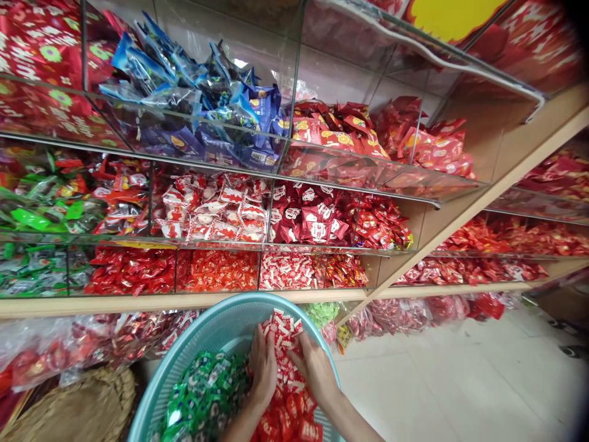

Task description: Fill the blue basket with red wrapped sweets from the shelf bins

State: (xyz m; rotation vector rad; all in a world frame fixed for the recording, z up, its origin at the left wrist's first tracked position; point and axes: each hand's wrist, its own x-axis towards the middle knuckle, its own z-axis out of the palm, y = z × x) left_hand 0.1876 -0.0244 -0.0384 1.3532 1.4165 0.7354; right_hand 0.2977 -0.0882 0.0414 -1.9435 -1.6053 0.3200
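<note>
Both my hands are inside a teal plastic basket of wrapped candies. My left hand and my right hand cup a heap of small red-and-white wrapped candies from either side. The left fingers lie close together against the heap. My right fingers curve in over its other side, partly sunk among the candies. Green wrapped candies fill the basket's left part. Bright red wrapped candies lie nearer to me, below the hands.
A shelf with clear dividers stands ahead, its bins holding bagged and wrapped sweets. The basket's far rim meets the wooden bottom ledge. Bags of candy lie beneath it. A woven straw basket sits left; tiled floor lies right.
</note>
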